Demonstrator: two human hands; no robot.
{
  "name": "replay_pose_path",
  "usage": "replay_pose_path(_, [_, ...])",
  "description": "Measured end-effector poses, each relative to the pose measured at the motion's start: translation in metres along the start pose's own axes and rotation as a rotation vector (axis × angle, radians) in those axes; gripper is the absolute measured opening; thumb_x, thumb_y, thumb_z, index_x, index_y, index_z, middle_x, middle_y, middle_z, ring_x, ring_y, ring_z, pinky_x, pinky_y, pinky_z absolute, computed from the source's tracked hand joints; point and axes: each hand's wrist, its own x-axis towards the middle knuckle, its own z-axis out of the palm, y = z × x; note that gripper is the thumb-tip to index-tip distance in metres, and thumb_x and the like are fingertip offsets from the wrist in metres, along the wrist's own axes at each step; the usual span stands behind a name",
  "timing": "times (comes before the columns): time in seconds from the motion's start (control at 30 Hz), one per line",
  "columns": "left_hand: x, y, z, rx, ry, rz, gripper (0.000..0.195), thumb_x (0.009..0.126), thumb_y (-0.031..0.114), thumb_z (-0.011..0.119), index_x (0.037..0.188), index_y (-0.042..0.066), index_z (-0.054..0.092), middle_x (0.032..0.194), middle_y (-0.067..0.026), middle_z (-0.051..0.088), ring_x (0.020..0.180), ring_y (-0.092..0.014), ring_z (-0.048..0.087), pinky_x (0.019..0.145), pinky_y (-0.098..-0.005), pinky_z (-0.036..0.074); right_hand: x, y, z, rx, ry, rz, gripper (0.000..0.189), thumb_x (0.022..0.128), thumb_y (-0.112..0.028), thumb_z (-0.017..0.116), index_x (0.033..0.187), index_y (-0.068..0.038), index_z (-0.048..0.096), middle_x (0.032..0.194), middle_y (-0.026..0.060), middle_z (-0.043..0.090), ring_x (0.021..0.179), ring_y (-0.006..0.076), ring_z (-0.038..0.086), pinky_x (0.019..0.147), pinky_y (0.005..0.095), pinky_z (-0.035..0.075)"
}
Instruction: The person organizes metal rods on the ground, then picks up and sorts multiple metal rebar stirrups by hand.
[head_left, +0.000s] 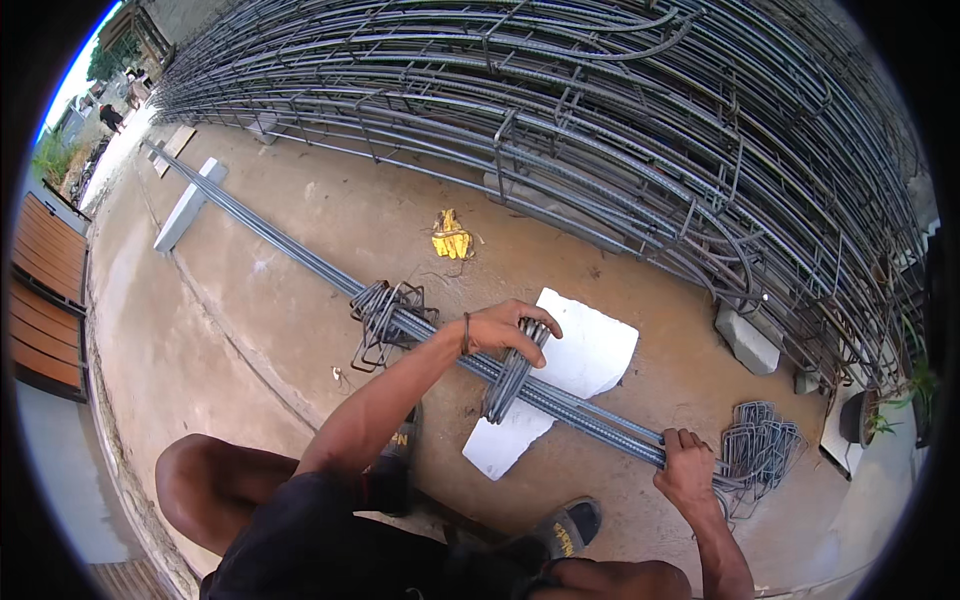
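Note:
A bundle of ribbed steel rebars (277, 238) runs slantwise across the ground before me. My left hand (510, 330) curls over the top of a tight stack of bent steel stirrups (510, 379) that surrounds the bars. Farther right, my right hand (686, 463) grips the bundle close to its near end. A looser cluster of stirrups (386, 315) hangs around the bars left of my left hand. Beneath the stack, a white slab (589, 341) lies under the bars. Beyond my right hand, a heap of stirrups (761, 446) sits on the concrete floor.
Long stacked rebar cages (525, 142) fill the far side, resting partly on concrete blocks (750, 337). A pale block (187, 210) supports the bundle's far part. Yellow gloves (451, 236) lie on the floor. A potted plant (859, 416) stands at right. Distant people (111, 116) are at upper left.

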Motion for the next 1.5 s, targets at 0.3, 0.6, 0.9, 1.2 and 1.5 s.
replay_pose_path(0.3, [-0.039, -0.081, -0.081, -0.140, 0.106, 0.018, 0.050, 0.059, 0.005, 0.088, 0.102, 0.007, 0.062, 0.102, -0.0004, 0.061, 0.094, -0.012, 0.056, 0.081, -0.0276, 0.046, 0.026, 0.012, 0.038, 0.072, -0.093, 0.081, 0.038, 0.057, -0.003, 0.071, 0.093, -0.005, 0.058, 0.091, 0.0162, 0.064, 0.088, 0.0374, 0.064, 0.076, 0.0474, 0.053])
replay_pose_path(0.6, [-0.035, -0.078, -0.079, 0.260, 0.036, -0.026, 0.056, 0.060, 0.017, 0.091, 0.106, 0.008, 0.060, 0.097, 0.0008, 0.057, 0.092, -0.011, 0.053, 0.081, -0.0272, 0.043, 0.044, 0.021, 0.054, 0.085, -0.129, 0.038, 0.040, 0.058, -0.002, 0.072, 0.095, -0.003, 0.057, 0.093, 0.0158, 0.064, 0.093, 0.0359, 0.064, 0.077, 0.0466, 0.054])
replay_pose_path(0.9, [-0.043, -0.083, -0.052, 0.382, 0.149, 0.183, 0.054, 0.063, 0.019, 0.091, 0.105, 0.007, 0.061, 0.101, -0.0036, 0.059, 0.095, -0.016, 0.056, 0.085, -0.0295, 0.045, 0.047, 0.027, 0.047, 0.176, -0.153, 0.053, 0.032, 0.059, 0.001, 0.068, 0.090, -0.003, 0.059, 0.090, 0.0164, 0.064, 0.092, 0.0369, 0.063, 0.077, 0.0469, 0.052])
replay_pose_path(1.2, [-0.066, -0.058, -0.076, 0.744, 0.161, 0.353, 0.056, 0.067, 0.025, 0.088, 0.108, 0.007, 0.056, 0.115, -0.0142, 0.059, 0.111, -0.031, 0.058, 0.094, -0.0399, 0.047, 0.041, 0.027, 0.047, 0.184, -0.108, 0.105, 0.028, 0.062, 0.003, 0.064, 0.089, -0.002, 0.061, 0.091, 0.0159, 0.065, 0.091, 0.0372, 0.063, 0.078, 0.0472, 0.052])
replay_pose_path(1.5, [-0.119, -0.107, -0.089, 1.203, 0.178, 0.268, 0.071, 0.068, 0.041, 0.083, 0.116, 0.003, 0.047, 0.134, -0.0229, 0.045, 0.130, -0.049, 0.039, 0.109, -0.0578, 0.033, 0.030, 0.028, 0.083, 0.152, 0.066, 0.033, 0.029, 0.069, -0.001, 0.064, 0.097, -0.004, 0.059, 0.096, 0.0118, 0.065, 0.096, 0.0301, 0.063, 0.077, 0.0419, 0.052])
